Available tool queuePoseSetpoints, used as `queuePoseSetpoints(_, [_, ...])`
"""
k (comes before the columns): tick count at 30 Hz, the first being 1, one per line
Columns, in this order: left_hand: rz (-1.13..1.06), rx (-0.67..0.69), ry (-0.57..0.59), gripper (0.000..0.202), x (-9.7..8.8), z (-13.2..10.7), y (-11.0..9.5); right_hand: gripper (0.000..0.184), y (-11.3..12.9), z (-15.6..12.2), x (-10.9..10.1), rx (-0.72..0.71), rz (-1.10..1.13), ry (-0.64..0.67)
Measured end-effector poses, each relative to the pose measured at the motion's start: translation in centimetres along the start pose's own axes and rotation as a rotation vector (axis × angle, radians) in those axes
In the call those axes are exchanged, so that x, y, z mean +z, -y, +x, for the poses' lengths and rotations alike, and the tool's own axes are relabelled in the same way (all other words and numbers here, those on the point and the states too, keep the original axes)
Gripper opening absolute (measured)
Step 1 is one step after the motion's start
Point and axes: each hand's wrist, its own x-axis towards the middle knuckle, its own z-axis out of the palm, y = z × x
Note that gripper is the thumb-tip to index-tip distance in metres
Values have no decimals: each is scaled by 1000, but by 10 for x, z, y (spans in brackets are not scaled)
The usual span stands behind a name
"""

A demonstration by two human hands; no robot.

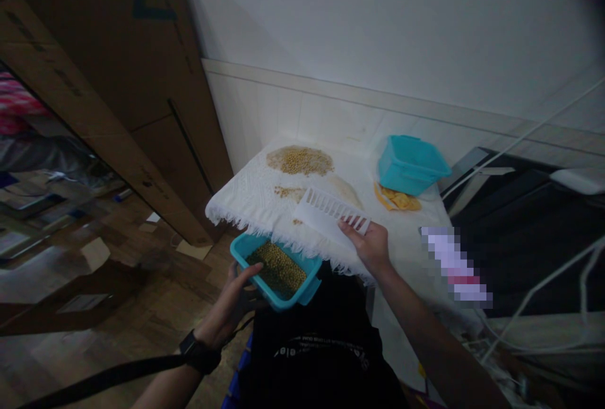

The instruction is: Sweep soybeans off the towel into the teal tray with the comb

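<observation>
My left hand point(239, 292) grips the near-left rim of a teal plastic tub point(309, 292), its thumb over the edge. The tub sits just below the table's front edge, with yellowish and greenish beans point(278, 270) inside. Closed on the right end of a white slotted plastic piece point(326, 217) is my right hand point(371, 245). That piece lies low over a white fringed cloth point(246, 201); whether it touches the cloth I cannot tell. Behind it are a large heap of yellow beans point(302, 160), a smaller scatter of beans point(286, 192) and a pale grainy patch point(347, 190).
A second teal tub point(409, 166) stands at the table's back right, by a yellow cloth-like item point(397, 200). White cables point(529, 122) cross a dark surface on the right. Tall cardboard point(179, 144) borders the left, and the wall point(378, 31) rises behind.
</observation>
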Motion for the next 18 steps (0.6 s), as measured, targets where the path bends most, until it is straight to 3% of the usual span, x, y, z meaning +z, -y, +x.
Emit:
queuePoseSetpoints(9, [16,-7,-30,91,-2,4,2,49,8,-15,-15,8,-36,7])
queuePoseSetpoints(18, [44,53,47,69,3,-7,-1,50,9,-17,-14,31,-22,27])
